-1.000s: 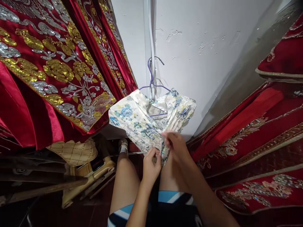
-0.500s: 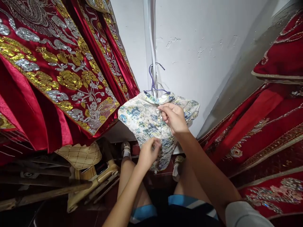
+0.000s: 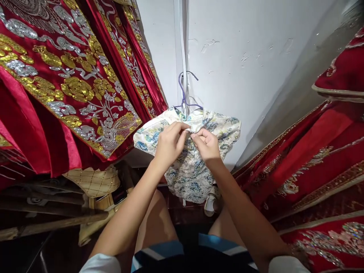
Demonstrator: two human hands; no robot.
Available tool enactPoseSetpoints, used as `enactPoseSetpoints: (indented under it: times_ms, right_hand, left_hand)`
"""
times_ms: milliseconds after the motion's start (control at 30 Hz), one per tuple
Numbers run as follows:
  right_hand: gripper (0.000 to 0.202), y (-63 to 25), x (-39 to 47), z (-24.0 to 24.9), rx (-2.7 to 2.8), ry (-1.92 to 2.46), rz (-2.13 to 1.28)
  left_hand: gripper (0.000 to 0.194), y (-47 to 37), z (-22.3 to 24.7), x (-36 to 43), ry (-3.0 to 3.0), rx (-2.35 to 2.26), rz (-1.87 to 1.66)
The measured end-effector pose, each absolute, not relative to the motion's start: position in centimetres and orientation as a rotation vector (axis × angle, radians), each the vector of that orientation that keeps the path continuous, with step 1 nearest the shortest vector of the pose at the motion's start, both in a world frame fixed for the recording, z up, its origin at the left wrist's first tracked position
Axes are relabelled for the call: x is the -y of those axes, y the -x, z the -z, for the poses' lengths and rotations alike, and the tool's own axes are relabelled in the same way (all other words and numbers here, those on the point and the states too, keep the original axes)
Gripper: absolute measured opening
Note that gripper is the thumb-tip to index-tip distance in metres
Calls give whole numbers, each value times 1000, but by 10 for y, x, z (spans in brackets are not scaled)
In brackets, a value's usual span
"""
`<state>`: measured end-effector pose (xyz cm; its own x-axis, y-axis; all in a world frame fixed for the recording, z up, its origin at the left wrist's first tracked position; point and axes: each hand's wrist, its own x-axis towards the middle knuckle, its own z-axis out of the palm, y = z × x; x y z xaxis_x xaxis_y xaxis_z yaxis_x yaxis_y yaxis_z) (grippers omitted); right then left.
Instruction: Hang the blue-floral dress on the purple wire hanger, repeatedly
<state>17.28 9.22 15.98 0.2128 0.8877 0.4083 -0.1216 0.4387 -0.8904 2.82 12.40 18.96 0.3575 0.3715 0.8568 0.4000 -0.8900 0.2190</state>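
Note:
A short-sleeved floral shirt (image 3: 189, 182), cream with blue and green flowers, hangs before me on a purple hanger (image 3: 182, 91). Both hands are at its collar. My left hand (image 3: 170, 140) pinches the front edge just below the neckline. Close against it, my right hand (image 3: 207, 144) grips the opposite edge between thumb and fingers. The fingertips nearly meet at the middle of the neckline. Whatever small fastening may lie between them is hidden by the fingers. Below the hands the shirt front hangs down to a loose hem.
Red garments with gold and silver sequins (image 3: 76, 89) hang close on the left. More red beaded garments (image 3: 313, 163) crowd the right side. A white wall (image 3: 227, 49) with a vertical pole stands behind the hanger. At lower left is a wooden chair (image 3: 93, 223) with a quilted cream item (image 3: 93, 182).
My left hand has risen from the shirt's middle to the collar and taken hold there. My right hand stays at the neckline, slightly lower. The collar is now pulled together between them.

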Motion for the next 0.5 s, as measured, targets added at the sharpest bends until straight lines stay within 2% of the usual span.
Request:
enactPoseSetpoints:
  times_ms: [233, 367, 500]
  right_hand:
    - [21, -174, -104, -161, 1128, 798, -782]
    - [22, -173, -107, -131, 1097, 941, -793]
    - [23, -177, -82, -92, 1063, 1043, -887]
  left_hand:
    - [8, -36, -195, -110, 2508, 741, 1678]
    - [9, -27, -209, -108, 2269, 802, 1944]
    - [18, 37, -201, -153, 1963, 895, 2179]
